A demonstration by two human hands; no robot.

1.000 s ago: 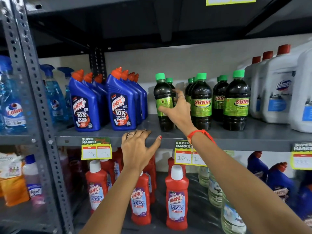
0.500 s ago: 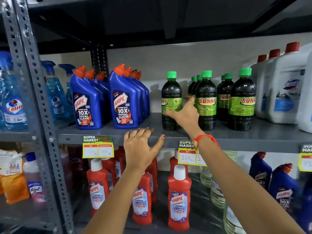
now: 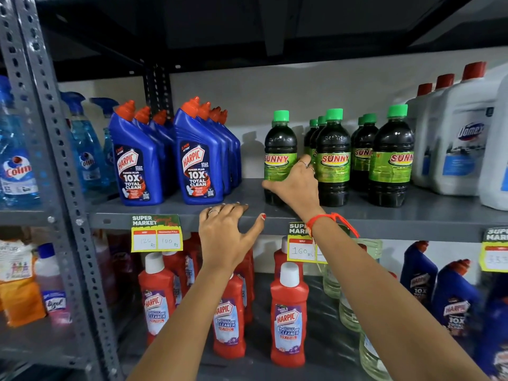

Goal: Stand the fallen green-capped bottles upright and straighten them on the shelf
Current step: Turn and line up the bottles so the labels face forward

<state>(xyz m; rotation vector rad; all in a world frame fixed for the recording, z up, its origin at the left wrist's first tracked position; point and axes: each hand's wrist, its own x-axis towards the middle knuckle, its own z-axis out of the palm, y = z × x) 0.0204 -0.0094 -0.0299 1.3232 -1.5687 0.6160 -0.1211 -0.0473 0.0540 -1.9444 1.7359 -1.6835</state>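
On the middle shelf, left of the other green-capped bottles, the leftmost green-capped bottle stands upright, a narrow gap away from its neighbours. The right hand wraps its lower half, thumb across the near left side and fingers curled round the right side, closed on it. The left hand lies flat and spread on the shelf's near edge, holding nothing. Bare shelf stays open between this bottle and the blue Harpic bottles at left, and in a strip along the near edge. White jugs crowd the far right and run out of view. The rear green-capped bottles are mostly hidden behind the front ones. The held bottle's base is covered by the hand.
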